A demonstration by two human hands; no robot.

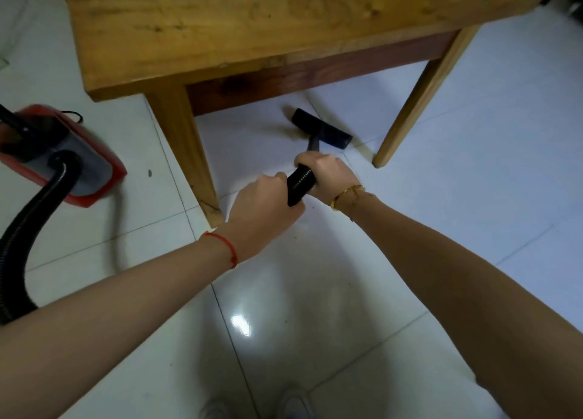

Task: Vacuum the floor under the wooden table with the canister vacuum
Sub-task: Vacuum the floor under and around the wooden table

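Both hands, left hand [265, 202] and right hand [325, 174], are gripping the black ribbed vacuum hose [299, 183]; its flat black floor nozzle [320, 128] is lying just beyond them under the wooden table [220, 24].

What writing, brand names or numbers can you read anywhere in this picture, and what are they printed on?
None can be read.
Canister vacuum: red and grey body, blurred, no legible brand or label.
Black hose, gripped by the left hand and the right hand: no print visible.
Floor nozzle: plain black.
Wooden table: only wood grain.
Red string bracelet and gold bangle: no markings to be made out.
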